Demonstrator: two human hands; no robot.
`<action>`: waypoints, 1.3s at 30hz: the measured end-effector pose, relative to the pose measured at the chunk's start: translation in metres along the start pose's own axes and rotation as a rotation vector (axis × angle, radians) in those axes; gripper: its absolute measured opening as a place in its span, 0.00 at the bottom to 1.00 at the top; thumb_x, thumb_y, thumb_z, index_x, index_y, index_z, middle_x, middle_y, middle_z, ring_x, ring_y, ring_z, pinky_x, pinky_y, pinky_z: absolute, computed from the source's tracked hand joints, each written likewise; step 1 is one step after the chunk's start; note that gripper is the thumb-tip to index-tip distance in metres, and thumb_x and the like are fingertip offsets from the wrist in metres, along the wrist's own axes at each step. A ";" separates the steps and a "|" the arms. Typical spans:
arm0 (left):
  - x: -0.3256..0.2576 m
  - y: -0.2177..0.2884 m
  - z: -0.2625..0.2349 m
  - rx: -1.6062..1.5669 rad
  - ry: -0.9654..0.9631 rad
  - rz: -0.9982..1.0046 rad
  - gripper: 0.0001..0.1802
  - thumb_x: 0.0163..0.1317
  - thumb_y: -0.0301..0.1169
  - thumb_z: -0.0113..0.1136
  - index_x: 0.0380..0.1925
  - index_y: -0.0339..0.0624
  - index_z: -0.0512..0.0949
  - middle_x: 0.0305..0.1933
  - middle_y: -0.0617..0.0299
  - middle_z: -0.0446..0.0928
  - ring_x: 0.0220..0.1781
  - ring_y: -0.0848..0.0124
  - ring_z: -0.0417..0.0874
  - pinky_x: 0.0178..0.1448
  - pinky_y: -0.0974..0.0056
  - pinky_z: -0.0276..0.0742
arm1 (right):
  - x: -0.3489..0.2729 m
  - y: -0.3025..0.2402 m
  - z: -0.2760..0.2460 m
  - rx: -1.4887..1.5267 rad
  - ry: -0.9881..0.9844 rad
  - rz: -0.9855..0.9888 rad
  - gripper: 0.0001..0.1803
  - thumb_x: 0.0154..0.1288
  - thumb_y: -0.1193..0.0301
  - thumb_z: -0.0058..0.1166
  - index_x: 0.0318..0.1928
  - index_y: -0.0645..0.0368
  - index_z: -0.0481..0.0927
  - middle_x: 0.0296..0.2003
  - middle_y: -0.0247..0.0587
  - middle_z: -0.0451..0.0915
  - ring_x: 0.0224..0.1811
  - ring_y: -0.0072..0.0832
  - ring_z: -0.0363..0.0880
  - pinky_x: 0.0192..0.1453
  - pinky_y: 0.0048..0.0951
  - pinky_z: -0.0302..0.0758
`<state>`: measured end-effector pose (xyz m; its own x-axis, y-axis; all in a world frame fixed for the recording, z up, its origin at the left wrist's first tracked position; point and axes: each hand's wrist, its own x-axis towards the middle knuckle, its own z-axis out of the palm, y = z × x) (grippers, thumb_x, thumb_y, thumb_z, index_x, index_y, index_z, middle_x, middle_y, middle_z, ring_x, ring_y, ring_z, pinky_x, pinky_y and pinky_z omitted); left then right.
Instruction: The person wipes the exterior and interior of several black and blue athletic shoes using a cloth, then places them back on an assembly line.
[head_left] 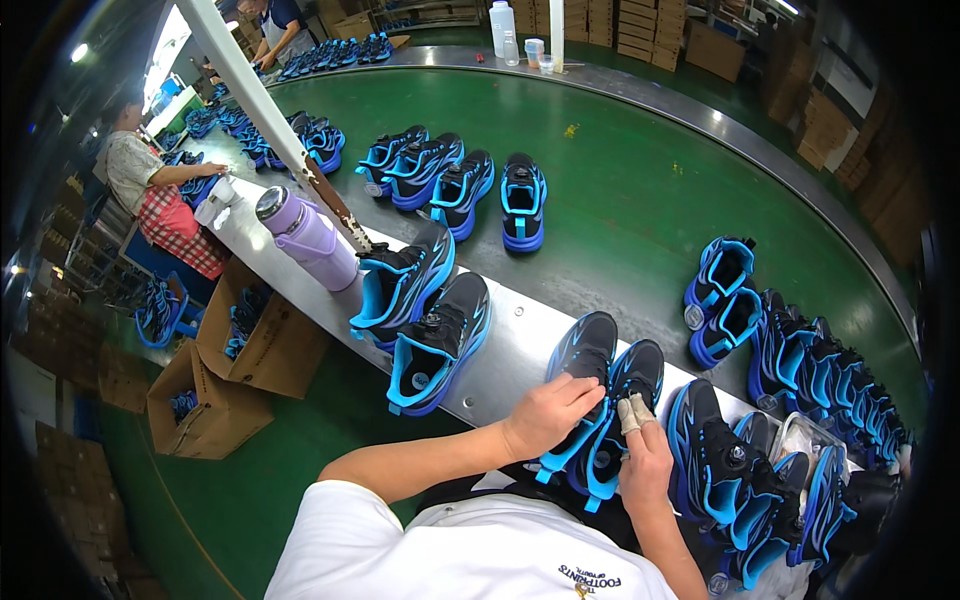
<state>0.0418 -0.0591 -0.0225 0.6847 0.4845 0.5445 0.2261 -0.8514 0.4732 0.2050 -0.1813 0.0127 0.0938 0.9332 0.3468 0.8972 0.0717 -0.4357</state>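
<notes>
Two black and blue sneakers stand side by side in front of me, toes pointing away: a left sneaker [583,345] and a right sneaker [641,366]. My left hand [553,412] is closed, its fingertips pinched together over the lacing area between the two shoes. What they pinch is too small to make out. On the right sneaker's tongue and opening rest the bent fingers of my right hand [646,458], closed on the shoe. Pale coverings wrap two of its fingertips. Both hands partly hide the shoes' throats.
A metal ledge [518,340] runs beside a green conveyor belt [620,150]. Left along it stand another sneaker pair [440,340], a purple bottle [308,240] and a white post [250,90]. Several sneakers [715,450] crowd my right. Cartons [205,410] and a co-worker [150,185] are farther left.
</notes>
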 end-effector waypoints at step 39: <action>0.034 -0.019 -0.033 -0.616 -0.411 -0.454 0.23 0.54 0.21 0.64 0.53 0.39 0.78 0.40 0.64 0.75 0.38 0.73 0.73 0.46 0.70 0.69 | 0.021 0.031 -0.029 0.238 -0.250 0.158 0.20 0.58 0.72 0.65 0.52 0.50 0.85 0.40 0.36 0.80 0.46 0.35 0.74 0.57 0.32 0.71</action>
<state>0.0385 -0.0201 0.0100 0.8423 0.5384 -0.0250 0.2041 -0.2758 0.9393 0.2469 -0.1696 0.0306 0.0883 0.9943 0.0598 0.7522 -0.0272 -0.6584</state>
